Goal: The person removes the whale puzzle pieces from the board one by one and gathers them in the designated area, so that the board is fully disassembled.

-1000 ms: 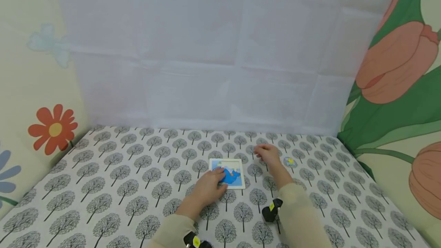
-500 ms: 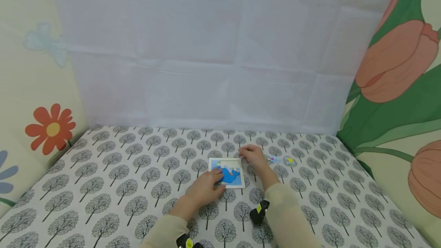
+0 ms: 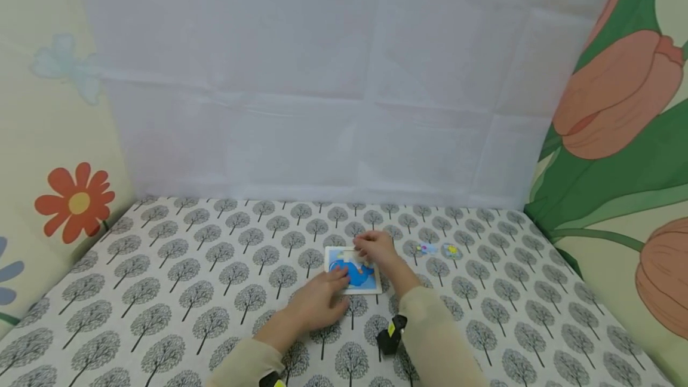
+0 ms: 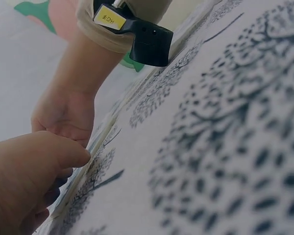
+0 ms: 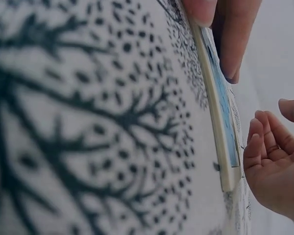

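Observation:
A square white-framed jigsaw puzzle (image 3: 362, 281) with a blue whale picture lies flat on the cloth. My left hand (image 3: 317, 302) rests over its left side, fingers extended; in the right wrist view its thumb lies at the frame's near edge (image 5: 213, 112) and a finger reaches over the picture. Above the top right part of the puzzle, my right hand (image 3: 378, 251) pinches a puzzle piece mostly hidden by the fingertips. In the left wrist view the right hand (image 4: 68, 112) bends down toward the board. Two loose pieces lie right of it: a pale blue one with purple (image 3: 426, 248) and a yellow-patterned one (image 3: 452, 250).
A tree-print cloth (image 3: 226, 315) covers the table. A white sheet (image 3: 322, 88) hangs behind its back edge, with flower-print panels (image 3: 607, 124) at both sides. Each wrist wears a small black camera (image 3: 391, 334).
My right hand has moved left from beside the puzzle to above its upper right part, uncovering the purple-marked loose piece. The left hand has stayed on the puzzle.

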`<action>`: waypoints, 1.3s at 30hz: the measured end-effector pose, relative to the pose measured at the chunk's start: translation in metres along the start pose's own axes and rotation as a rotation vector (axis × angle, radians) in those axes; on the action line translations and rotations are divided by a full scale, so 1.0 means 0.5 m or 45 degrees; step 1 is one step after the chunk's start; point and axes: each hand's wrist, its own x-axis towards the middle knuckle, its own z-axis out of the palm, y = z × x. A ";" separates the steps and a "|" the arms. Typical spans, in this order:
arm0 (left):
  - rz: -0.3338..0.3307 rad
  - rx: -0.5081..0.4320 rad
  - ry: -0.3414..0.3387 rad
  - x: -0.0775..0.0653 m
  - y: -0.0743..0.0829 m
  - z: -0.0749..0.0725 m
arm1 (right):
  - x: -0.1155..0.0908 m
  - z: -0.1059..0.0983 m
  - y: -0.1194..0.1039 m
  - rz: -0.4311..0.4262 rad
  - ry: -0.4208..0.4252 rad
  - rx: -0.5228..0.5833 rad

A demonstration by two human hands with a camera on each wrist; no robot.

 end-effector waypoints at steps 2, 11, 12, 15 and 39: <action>-0.011 0.007 -0.017 -0.002 0.000 0.000 | -0.002 0.001 0.000 -0.019 -0.016 -0.016; 0.019 0.004 -0.039 -0.002 -0.006 0.004 | 0.004 0.002 0.004 -0.017 -0.079 -0.012; 0.022 0.001 -0.041 -0.002 -0.007 0.004 | 0.006 0.002 0.005 -0.012 -0.085 -0.015; 0.029 -0.010 -0.043 -0.003 -0.007 0.004 | 0.009 0.005 0.007 0.001 -0.108 -0.012; 0.015 -0.069 -0.028 -0.011 -0.004 0.002 | 0.005 0.020 0.004 -0.012 -0.193 -0.255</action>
